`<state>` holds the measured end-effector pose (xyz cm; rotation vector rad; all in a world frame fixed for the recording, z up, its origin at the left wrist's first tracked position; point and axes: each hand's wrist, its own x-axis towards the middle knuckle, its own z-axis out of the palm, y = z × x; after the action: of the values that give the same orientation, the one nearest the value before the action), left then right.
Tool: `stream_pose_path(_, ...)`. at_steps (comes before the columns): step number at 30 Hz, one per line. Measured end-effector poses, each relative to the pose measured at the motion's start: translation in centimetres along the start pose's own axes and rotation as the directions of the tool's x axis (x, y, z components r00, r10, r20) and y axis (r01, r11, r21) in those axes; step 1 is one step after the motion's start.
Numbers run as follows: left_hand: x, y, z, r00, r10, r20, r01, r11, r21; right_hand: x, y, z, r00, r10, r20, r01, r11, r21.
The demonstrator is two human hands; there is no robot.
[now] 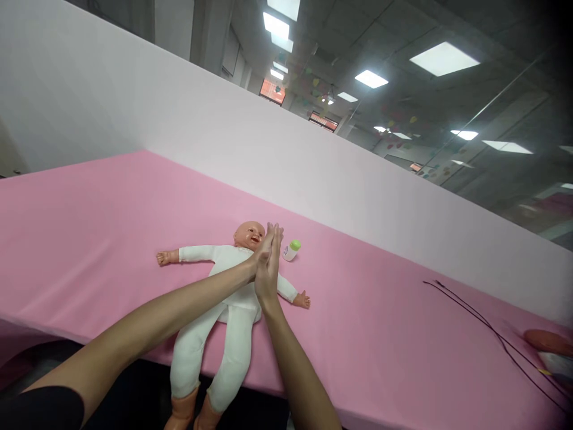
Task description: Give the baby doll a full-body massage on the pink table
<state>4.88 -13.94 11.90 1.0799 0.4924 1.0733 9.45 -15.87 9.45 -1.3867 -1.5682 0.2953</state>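
Note:
A baby doll (224,310) in a white suit lies on its back on the pink table (111,239), arms spread, its legs hanging over the near edge. My left hand (261,254) and my right hand (270,266) are pressed flat palm to palm above the doll's chest, fingers straight and pointing away from me. Neither hand holds anything. A small white bottle with a green cap (291,249) lies on the table just right of the doll's head, close to my fingertips.
A white partition wall (313,173) runs along the far side of the table. A thin black cable (487,328) trails across the table at the right, toward an orange and white object (553,352) at the right edge.

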Motion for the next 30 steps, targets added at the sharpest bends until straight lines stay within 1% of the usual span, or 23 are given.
stream_pose_path(2,-1.2,0.1,-0.2,0.999,-0.01,0.045,0.009,1.0,0.016,0.1,-0.3,-0.4,0.999,-0.007,-0.037,0.011,0.995,0.104)
stream_pose_path(4,-2.6,0.5,-1.0,0.989,-0.056,0.135,0.054,0.998,0.015,0.6,0.4,-1.4,0.996,0.074,-0.051,-0.064,0.981,0.184)
stream_pose_path(5,-3.4,0.7,-1.7,0.982,-0.063,0.177,0.057,0.998,0.038,0.7,1.1,-1.9,0.991,0.129,-0.041,-0.119,0.975,0.187)
stream_pose_path(6,-4.1,0.9,-2.5,0.978,-0.048,0.204,0.028,0.995,0.1,0.7,1.9,-2.3,0.985,0.172,-0.027,-0.165,0.972,0.165)
stream_pose_path(7,-4.7,1.0,-3.6,0.978,-0.011,0.208,-0.031,0.98,0.197,0.5,2.8,-2.6,0.981,0.196,-0.009,-0.194,0.973,0.126)
stream_pose_path(8,-5.1,1.0,-4.8,0.981,0.041,0.189,-0.102,0.941,0.323,0.0,3.7,-2.7,0.978,0.21,0.011,-0.211,0.975,0.075)
stream_pose_path(9,-5.4,0.8,-6.1,0.983,0.095,0.16,-0.159,0.873,0.46,-0.6,4.5,-2.5,0.974,0.223,0.037,-0.223,0.975,0.017)
stream_pose_path(10,-5.5,0.4,-7.4,0.983,0.131,0.126,-0.18,0.788,0.588,-1.4,5.4,-2.2,0.969,0.237,0.068,-0.235,0.971,-0.042)
stream_pose_path(11,-5.6,-0.1,-8.9,0.987,0.132,0.087,-0.155,0.705,0.692,-2.1,6.2,-1.9,0.962,0.25,0.108,-0.24,0.966,-0.098)
stream_pose_path(12,-5.5,-0.7,-10.3,0.993,0.109,0.052,-0.109,0.623,0.775,-2.8,6.9,-1.6,0.955,0.256,0.152,-0.234,0.961,-0.151)
stream_pose_path(14,-5.5,-1.9,-13.1,0.999,0.03,0.018,-0.03,0.438,0.898,-3.9,8.3,-1.4,0.945,0.24,0.221,-0.181,0.949,-0.258)
stream_pose_path(16,-5.6,-2.5,-15.5,1.0,0.004,0.016,-0.017,0.231,0.973,-4.4,9.3,-1.9,0.954,0.215,0.208,-0.128,0.922,-0.366)
stream_pose_path(18,-5.9,-2.5,-17.1,0.999,0.046,0.02,-0.022,0.046,0.999,-4.5,9.8,-2.7,0.966,0.222,0.133,-0.142,0.886,-0.442)
stream_pose_path(19,-6.1,-2.3,-17.5,0.997,0.074,0.017,-0.016,-0.017,1.0,-4.5,9.9,-2.9,0.968,0.225,0.107,-0.154,0.878,-0.453)
stream_pose_path(20,-6.1,-2.1,-17.6,0.995,0.093,0.02,-0.015,-0.052,0.999,-4.5,9.7,-3.0,0.969,0.225,0.106,-0.156,0.883,-0.442)
stream_pose_path(21,-6.2,-1.9,-17.5,0.995,0.096,0.037,-0.032,-0.058,0.998,-4.5,9.5,-2.9,0.967,0.218,0.132,-0.146,0.897,-0.417)
stream_pose_path(24,-6.0,-1.7,-16.9,0.992,0.033,0.123,-0.124,0.002,0.992,-4.6,8.5,-2.1,0.951,0.179,0.251,-0.08,0.929,-0.36)
stream_pose_path(25,-6.0,-1.6,-17.0,0.99,0.018,0.138,-0.138,0.002,0.99,-4.6,8.3,-2.0,0.949,0.172,0.263,-0.061,0.922,-0.383)
stream_pose_path(26,-6.1,-1.4,-17.3,0.99,0.017,0.137,-0.137,-0.019,0.99,-4.7,8.4,-2.3,0.952,0.17,0.254,-0.046,0.901,-0.432)
stream_pose_path(28,-6.6,-0.5,-18.9,0.995,0.053,0.084,-0.079,-0.097,0.992,-4.8,9.2,-3.9,0.967,0.169,0.193,-0.033,0.828,-0.56)
stream_pose_path(30,-7.5,1.0,-21.3,0.996,0.085,-0.02,0.033,-0.155,0.987,-5.2,10.5,-6.7,0.978,0.183,0.1,-0.07,0.74,-0.669)
